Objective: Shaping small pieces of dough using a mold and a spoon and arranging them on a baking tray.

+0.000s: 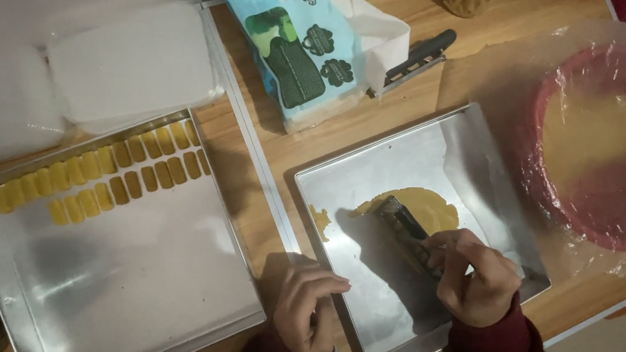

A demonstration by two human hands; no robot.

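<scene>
Fingers of the left hand [307, 308] curl loosely at lower centre, gripping nothing, beside a metal tray [155, 292] lined with rows of yellow dough pieces [103, 170]. Right of it, the right hand [475, 279] grips a metal cutter [406, 227], pressed into flattened dough [424, 207] in a second tray [344, 184], keeping scraps contained.
</scene>
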